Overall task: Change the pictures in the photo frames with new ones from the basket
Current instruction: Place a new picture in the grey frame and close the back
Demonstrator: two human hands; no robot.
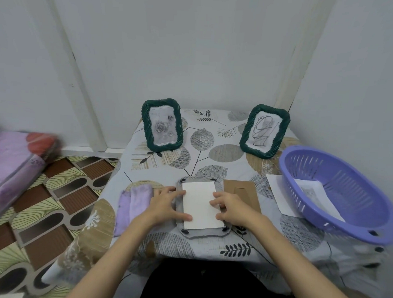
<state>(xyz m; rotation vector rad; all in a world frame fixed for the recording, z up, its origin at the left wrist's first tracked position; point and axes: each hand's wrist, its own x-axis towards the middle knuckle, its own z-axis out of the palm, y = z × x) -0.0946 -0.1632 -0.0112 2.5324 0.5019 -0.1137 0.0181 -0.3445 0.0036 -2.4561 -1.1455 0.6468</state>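
We count three frames. Two stand upright at the back of the table [213, 154]: the left frame [162, 125], dark green with a twisted rope-like rim and rounded corners, shows a grey picture of roses; the right frame [264, 131], of the same make, tilts a little and shows a dark scribbled line drawing. The third frame [189, 232] lies face down at the near edge, its back grey, with small black tabs at the corners; we can see four of them.

On that back lies one white sheet [200, 205], plain, rectangular and blank on the side we see. Our left hand [167, 205] rests at its left edge, fingers spread flat, thumb on the lower corner, forefinger on the upper. Our right hand [230, 208] rests at its right edge, fingers loosely curled, tips touching the paper. Neither hand grips anything; both press down.

One brown backing board [245, 188], with a cut-out stand flap, lies just right of the frame, partly under the right hand. One lilac cloth [133, 200], soft and folded, lies just left.

One oval basket [336, 194], lilac plastic with slotted walls, sits at the right and holds one printed sheet [312, 190], too faint to read. Another white paper [278, 192] lies partly under the basket.

The tablecloth is printed with leaves. We find no legible writing anywhere.
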